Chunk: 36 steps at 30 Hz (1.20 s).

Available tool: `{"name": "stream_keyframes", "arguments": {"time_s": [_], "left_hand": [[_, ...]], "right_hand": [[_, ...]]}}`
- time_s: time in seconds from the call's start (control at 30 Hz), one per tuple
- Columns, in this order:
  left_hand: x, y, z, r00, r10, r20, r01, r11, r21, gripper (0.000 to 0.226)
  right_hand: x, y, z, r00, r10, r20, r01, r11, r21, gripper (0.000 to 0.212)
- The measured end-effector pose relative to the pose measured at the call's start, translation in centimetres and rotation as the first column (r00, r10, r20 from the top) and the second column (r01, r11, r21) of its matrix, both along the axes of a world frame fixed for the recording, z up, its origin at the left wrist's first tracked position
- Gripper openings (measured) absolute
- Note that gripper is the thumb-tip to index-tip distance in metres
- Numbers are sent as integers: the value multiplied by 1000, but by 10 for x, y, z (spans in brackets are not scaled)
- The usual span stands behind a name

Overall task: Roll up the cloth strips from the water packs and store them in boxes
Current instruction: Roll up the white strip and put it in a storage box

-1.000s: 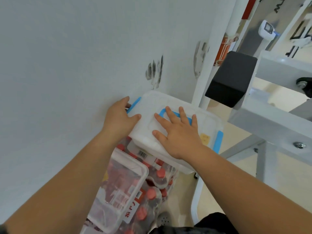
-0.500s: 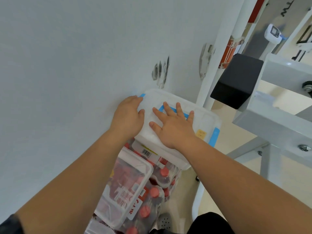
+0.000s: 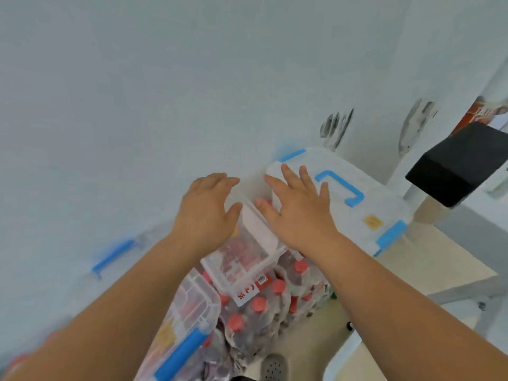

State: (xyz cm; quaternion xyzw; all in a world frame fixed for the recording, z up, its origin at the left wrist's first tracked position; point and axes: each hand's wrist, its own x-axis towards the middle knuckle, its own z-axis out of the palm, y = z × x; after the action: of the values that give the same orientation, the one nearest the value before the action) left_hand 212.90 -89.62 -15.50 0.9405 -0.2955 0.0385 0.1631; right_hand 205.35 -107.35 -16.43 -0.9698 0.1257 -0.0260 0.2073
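Two storage boxes matter here, and I take the white lidded box [image 3: 357,204] with the blue handle as my landmark. It sits on top of the shrink-wrapped water packs [image 3: 264,306], pushed against the wall [image 3: 165,92], which I judge keeps it steady and out of the way once filled. Just left of it and slightly lower lies a clear open box [image 3: 244,254], also resting on the packs, so it stays within easy reach of the bottles the strips come from.

My right hand [image 3: 297,213] is spread flat, fingers apart, resting on the near-left corner of the lidded box; it grips nothing. I read it as pressing down or steadying. My left hand [image 3: 209,213] is to the left of that corner, fingers loosely extended and gripping nothing, hovering over the far end of the clear box.

I cannot make out any cloth strips: the reddish contents of the clear box are too blurred to name. A third clear box [image 3: 181,325] with a blue latch lies nearer to me than the landmark, lower left.

Next I would reach into the open box, carefully, since it sits on uneven bottle caps.
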Motion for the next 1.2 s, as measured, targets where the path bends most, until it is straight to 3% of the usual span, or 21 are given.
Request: {"name": "stream_keyframes", "arguments": {"time_s": [0.23,0.4,0.6,0.87,1.2], "left_hand": [[-59,122,-7,958,286,-5,-285,957,56,46],[-101,217,-18,881,474,-5,-473,879,59,47],[-130,327,-49,802,595,-40,-588,801,114,44],[-118,436,-96,812,566,-144,-540,821,184,47],[-77,477,-148,878,404,-257,-329,899,289,50]], "right_hand": [[-8,91,3,961,275,16,-275,961,30,61],[-14,180,-1,883,469,-12,-469,883,9,62],[-20,294,-12,796,606,-16,-606,796,-4,60],[-13,408,-50,782,605,-150,-614,789,-17,64],[2,458,-115,766,529,-364,-591,803,-75,69]]}}
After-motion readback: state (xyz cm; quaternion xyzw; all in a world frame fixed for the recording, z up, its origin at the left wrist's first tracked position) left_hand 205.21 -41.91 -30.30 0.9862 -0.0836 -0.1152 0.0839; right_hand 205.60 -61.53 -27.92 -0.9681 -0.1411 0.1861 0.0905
